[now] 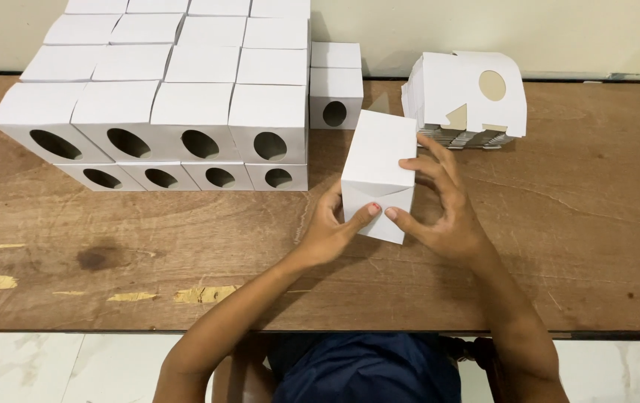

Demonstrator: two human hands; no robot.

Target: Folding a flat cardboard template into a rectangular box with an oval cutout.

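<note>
Both hands folding a white carton box (377, 160) over the middle of the wooden table (573, 239).

The box is sitting tilted, one end facing the person, its flaps meeting in a diagonal seam there. The left hand (333, 233) is cupping the near-left corner, thumb pressing on the flap, fingers curled under and hidden. The right hand (445, 216) is gripping the right side, thumb on the same flap, fingers spread along the box's edge. Both thumbs are nearly touching. At the table's far left corner, a stack of finished white boxes (186, 97) with oval cutouts is standing in rows. Near the far edge, right of centre, a pile of flat unfolded cartons (465, 101) is lying, well apart from the hands.
</note>
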